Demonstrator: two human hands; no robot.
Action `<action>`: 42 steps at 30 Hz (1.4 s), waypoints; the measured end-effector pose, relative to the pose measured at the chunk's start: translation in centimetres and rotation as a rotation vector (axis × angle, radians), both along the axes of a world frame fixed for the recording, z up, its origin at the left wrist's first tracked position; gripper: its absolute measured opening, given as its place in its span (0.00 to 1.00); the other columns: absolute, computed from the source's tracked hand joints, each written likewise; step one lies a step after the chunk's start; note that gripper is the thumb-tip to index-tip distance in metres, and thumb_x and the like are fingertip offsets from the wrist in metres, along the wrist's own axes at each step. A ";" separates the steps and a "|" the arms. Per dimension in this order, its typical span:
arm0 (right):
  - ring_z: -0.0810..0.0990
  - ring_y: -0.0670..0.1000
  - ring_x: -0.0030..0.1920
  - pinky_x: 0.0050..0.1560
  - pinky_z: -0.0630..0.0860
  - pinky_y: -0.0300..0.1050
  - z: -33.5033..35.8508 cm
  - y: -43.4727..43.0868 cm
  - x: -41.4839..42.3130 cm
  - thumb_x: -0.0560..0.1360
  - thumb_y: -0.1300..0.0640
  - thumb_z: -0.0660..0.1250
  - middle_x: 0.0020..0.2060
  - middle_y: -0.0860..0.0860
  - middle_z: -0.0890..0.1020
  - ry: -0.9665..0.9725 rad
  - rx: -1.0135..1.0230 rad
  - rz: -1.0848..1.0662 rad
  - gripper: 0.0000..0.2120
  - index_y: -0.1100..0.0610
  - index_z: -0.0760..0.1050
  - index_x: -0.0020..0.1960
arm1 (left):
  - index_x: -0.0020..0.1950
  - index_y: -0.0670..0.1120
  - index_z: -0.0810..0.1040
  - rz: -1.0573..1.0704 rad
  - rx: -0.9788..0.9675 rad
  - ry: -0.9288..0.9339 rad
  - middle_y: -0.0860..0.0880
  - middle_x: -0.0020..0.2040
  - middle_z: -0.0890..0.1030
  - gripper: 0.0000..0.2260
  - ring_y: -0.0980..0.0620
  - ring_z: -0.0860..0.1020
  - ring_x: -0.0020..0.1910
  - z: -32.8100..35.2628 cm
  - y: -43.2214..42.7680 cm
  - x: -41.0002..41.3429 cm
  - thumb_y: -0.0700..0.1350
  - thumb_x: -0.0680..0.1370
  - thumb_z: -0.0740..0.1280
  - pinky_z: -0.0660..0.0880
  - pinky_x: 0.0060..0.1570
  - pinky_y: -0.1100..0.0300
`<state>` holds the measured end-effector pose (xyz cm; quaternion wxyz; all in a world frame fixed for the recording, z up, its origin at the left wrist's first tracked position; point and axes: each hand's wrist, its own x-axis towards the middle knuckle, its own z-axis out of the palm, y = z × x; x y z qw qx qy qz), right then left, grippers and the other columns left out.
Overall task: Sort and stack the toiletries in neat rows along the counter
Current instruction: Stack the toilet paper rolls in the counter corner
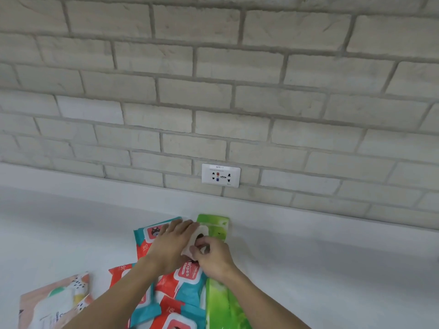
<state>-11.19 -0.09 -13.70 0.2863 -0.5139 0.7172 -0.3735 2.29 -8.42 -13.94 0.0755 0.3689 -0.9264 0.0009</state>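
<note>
Pinching white flip lid [196, 238] of red wipes pack [187, 274]: right hand [213, 260] grip clamped on lid, left hand [172, 243] flat, fingers apart. Pack on table [332, 269], between teal pack [149, 236] and green pack [217, 227].

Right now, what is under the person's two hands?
The left hand lies on a teal and red wipes pack. The right hand pinches a white lid over a green pack. Whatever lies under the palms is hidden.
</note>
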 end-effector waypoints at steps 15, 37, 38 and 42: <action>0.76 0.36 0.42 0.44 0.71 0.27 1.5 2.6 0.1 0.77 0.51 0.68 0.46 0.40 0.82 -0.051 -0.151 0.016 0.07 0.50 0.82 0.52 | 0.77 0.54 0.59 -0.099 0.028 0.188 0.54 0.74 0.65 0.37 0.50 0.61 0.73 1.3 0.8 0.9 0.64 0.71 0.67 0.63 0.72 0.51; 0.84 0.57 0.50 0.47 0.81 0.54 3.5 13.3 -7.2 0.78 0.46 0.65 0.52 0.50 0.83 -0.741 -0.160 -0.278 0.08 0.44 0.77 0.56 | 0.63 0.72 0.61 -0.273 0.438 0.546 0.68 0.61 0.71 0.33 0.68 0.69 0.61 4.9 9.9 -4.3 0.57 0.66 0.76 0.66 0.61 0.71; 0.85 0.58 0.50 0.48 0.82 0.56 3.6 13.8 -7.4 0.78 0.45 0.65 0.51 0.50 0.84 -0.771 -0.148 -0.264 0.09 0.43 0.78 0.56 | 0.61 0.75 0.61 -0.277 0.470 0.558 0.72 0.59 0.71 0.33 0.71 0.69 0.60 4.9 10.4 -4.7 0.56 0.66 0.76 0.64 0.58 0.77; 0.85 0.59 0.49 0.49 0.82 0.58 3.8 15.9 -8.1 0.75 0.43 0.66 0.54 0.54 0.83 -0.822 -0.135 -0.231 0.13 0.45 0.78 0.58 | 0.61 0.73 0.64 -0.285 0.579 0.605 0.72 0.59 0.72 0.33 0.72 0.69 0.61 4.8 12.4 -5.9 0.53 0.65 0.78 0.65 0.54 0.81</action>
